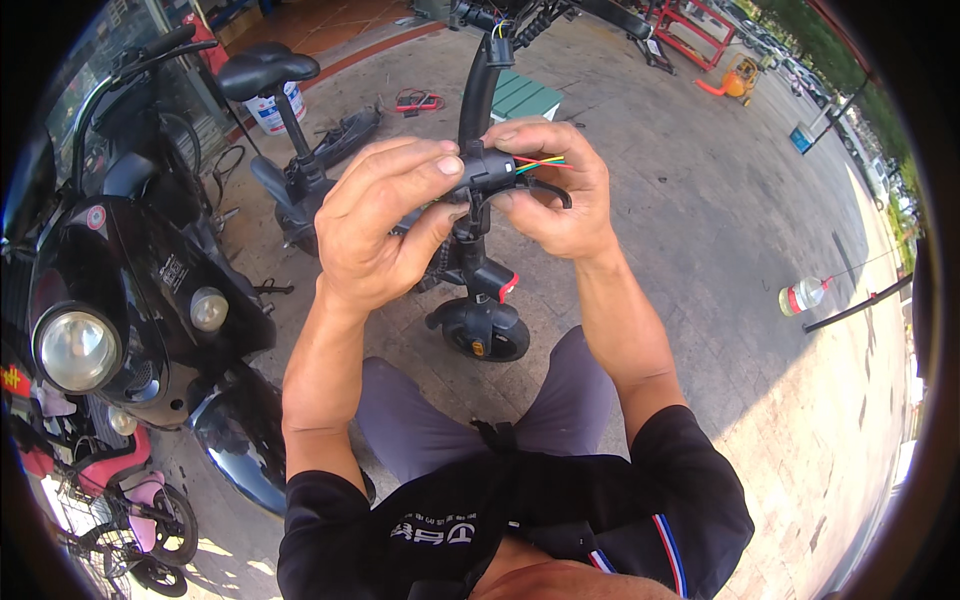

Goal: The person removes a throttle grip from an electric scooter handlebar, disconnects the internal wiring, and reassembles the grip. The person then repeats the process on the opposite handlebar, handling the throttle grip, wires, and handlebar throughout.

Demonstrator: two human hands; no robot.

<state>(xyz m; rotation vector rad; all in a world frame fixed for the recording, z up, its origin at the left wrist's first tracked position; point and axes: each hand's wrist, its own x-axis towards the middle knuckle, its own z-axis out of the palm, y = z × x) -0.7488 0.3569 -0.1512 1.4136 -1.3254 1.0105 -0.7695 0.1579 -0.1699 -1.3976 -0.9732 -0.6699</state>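
Observation:
In front of my chest I hold a black cylindrical housing (490,172) up over a small black electric scooter. My left hand (385,205) pinches its left end between thumb and fingers. Around its right end my right hand (565,185) is closed, fingertips on top and thumb underneath. Thin red, yellow and green wires (540,162) stick out of that end, in front of my right palm. Just below them a curved black lever or cable (550,191) bends toward the palm. Behind my hands rises the scooter's black tube (482,95); lower down are its red tail light (508,288) and wheel (487,335).
A large black scooter (150,290) stands close on my left, with a black saddle (268,70) beyond it. Ahead lie a green box (525,97) and a red meter (418,101). An orange machine (738,78) and a plastic bottle (803,296) are to the right.

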